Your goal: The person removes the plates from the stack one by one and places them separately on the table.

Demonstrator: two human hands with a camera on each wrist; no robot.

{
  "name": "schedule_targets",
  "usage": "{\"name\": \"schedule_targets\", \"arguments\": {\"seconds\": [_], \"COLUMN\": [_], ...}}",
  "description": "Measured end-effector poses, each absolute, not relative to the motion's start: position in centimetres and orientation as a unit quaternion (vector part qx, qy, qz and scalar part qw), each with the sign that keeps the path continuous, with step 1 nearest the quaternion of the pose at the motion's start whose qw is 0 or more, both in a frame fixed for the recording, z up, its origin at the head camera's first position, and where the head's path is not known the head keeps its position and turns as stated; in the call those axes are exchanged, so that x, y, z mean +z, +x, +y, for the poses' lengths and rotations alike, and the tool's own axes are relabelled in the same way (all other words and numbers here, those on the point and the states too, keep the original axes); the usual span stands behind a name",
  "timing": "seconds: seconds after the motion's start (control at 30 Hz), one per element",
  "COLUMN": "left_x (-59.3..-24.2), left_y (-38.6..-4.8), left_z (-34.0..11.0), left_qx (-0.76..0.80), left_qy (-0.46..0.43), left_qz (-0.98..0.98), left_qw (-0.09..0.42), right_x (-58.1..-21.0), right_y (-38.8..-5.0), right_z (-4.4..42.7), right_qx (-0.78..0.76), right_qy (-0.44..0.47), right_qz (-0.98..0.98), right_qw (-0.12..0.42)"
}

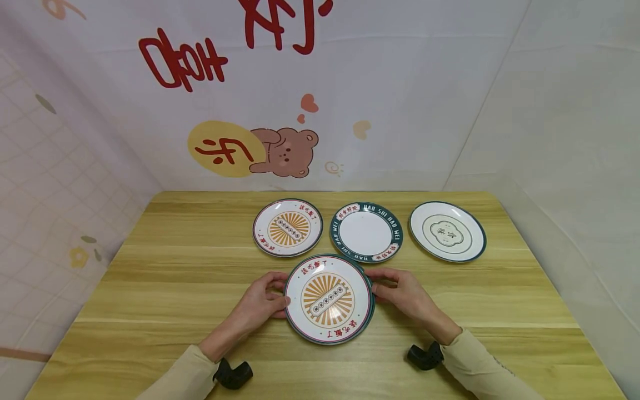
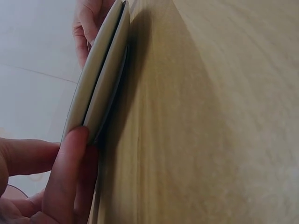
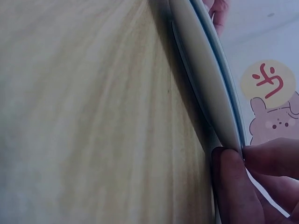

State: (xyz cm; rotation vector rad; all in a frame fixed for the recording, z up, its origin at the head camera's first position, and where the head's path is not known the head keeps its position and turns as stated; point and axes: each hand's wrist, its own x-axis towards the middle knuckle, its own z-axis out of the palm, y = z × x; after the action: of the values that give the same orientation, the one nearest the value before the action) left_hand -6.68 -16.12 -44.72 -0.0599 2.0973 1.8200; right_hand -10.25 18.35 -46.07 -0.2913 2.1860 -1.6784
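Left grip and right grip pinched the stacked plates, face up. The top banner slanted toward upper right.

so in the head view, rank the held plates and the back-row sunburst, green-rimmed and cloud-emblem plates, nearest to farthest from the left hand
1. Held plates: in the left hand, pinched at their left edge.
2. Sunburst plate: back row, left.
3. Green-rimmed plate: back row, middle.
4. Cloud-emblem plate: back row, right.
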Motion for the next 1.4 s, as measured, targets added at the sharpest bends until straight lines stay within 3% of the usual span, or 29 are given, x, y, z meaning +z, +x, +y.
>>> {"name": "schedule_targets", "arguments": {"seconds": [1.4], "left_x": [-45.4], "left_y": [-6.0], "left_z": [-17.5], "left_qx": [0.656], "left_qy": [0.001], "left_qz": [0.733], "left_qw": [0.179], "right_x": [-46.0], "right_y": [-10.1], "right_z": [17.7], "right_qx": [-0.555], "right_qy": [-0.093], "right_qz": [0.81], "right_qw": [0.162]}}
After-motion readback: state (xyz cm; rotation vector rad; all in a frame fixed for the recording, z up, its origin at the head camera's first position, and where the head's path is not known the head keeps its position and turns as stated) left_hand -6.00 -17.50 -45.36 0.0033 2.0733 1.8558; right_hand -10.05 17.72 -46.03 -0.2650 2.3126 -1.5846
